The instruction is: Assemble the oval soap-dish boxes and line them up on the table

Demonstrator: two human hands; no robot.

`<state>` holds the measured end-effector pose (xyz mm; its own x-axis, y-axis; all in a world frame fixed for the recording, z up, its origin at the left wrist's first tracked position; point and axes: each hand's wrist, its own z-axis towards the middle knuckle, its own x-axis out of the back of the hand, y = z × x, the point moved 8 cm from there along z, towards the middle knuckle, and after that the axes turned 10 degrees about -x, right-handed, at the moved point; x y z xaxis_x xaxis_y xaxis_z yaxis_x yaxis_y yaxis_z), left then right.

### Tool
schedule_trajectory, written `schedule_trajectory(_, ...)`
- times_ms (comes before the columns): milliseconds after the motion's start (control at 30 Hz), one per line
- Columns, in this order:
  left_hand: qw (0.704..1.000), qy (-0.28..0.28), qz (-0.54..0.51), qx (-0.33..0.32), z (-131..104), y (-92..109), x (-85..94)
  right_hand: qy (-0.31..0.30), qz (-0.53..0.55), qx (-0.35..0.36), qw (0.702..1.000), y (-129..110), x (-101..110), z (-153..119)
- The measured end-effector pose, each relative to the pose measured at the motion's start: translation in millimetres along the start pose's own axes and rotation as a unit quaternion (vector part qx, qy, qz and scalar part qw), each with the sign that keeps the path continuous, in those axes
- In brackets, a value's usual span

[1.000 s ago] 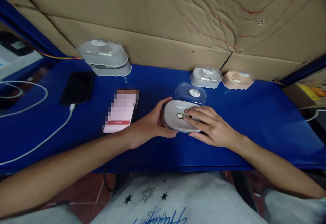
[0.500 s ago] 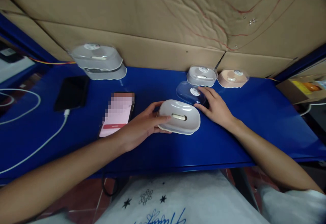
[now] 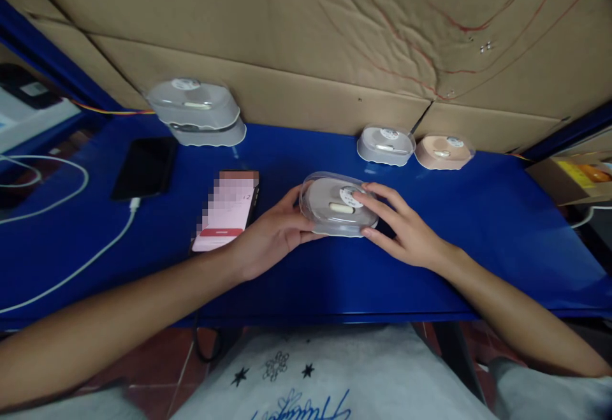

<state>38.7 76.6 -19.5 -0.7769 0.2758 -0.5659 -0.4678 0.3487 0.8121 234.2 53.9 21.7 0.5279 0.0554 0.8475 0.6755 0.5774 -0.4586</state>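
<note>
One grey oval box, mid-desk, beneath one labelled clear lid. Apparent step: lid being seated; calls for level alignment, light pressure. Left hand: fingers curled, gripping box's left end. Right hand: fingers parted, gripping lid's right end, one fingertip on label. Full closure: cannot tell.

Your blue tabletop carries a black phone, lit phone and white cable left, stacked boxes far left, grey box and peach box far right.
</note>
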Motion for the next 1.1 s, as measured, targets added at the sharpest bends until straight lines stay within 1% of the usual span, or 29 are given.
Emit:
schedule_trajectory(133, 0.999, 0.013, 0.048, -0.022, 0, 2, 4.7, 0.006, 0.012, -0.01, 1.0, 8, 6, 1)
schedule_trajectory(200, 0.995, 0.012, 0.089, -0.03, 1, 2, 5.7, -0.003, 0.023, -0.013, 1.0, 12, 6, 1)
schedule_trajectory(333, 0.984, -0.012, 0.17, -0.053, 2, 4, 2.4, -0.027, 0.035, -0.018, 0.999, 16, 0, 2)
schedule_trajectory(500, 0.97, -0.06, 0.226, -0.07, 5, 5, -2.7, -0.002, 0.05, -0.014, 0.999, 19, 2, 3)
schedule_trajectory(567, 0.965, -0.069, 0.241, -0.076, 5, 7, -3.0, -0.007, 0.048, -0.015, 0.999, 19, 1, 3)
schedule_trajectory(700, 0.958, -0.082, 0.263, -0.084, 2, 7, -6.0, -0.038, 0.04, -0.02, 0.998, 19, -4, 3)
schedule_trajectory(800, 0.953, -0.086, 0.273, -0.1, 0, 7, -8.4, -0.045, 0.048, -0.017, 0.998, 18, -3, 3)
schedule_trajectory(867, 0.945, -0.088, 0.296, -0.113, -1, 8, -8.7, -0.048, 0.051, -0.015, 0.997, 19, -2, 3)
schedule_trajectory(933, 0.919, -0.091, 0.363, -0.122, -1, 9, -7.3, -0.05, 0.041, -0.017, 0.998, 20, -1, 3)
schedule_trajectory(1033, 0.847, -0.112, 0.506, -0.123, 0, 10, -5.6, -0.057, -0.001, -0.015, 0.998, 23, 2, -3)
schedule_trajectory(1100, 0.807, -0.131, 0.562, -0.127, -2, 9, -6.8, -0.061, -0.034, -0.016, 0.997, 27, 6, -13)
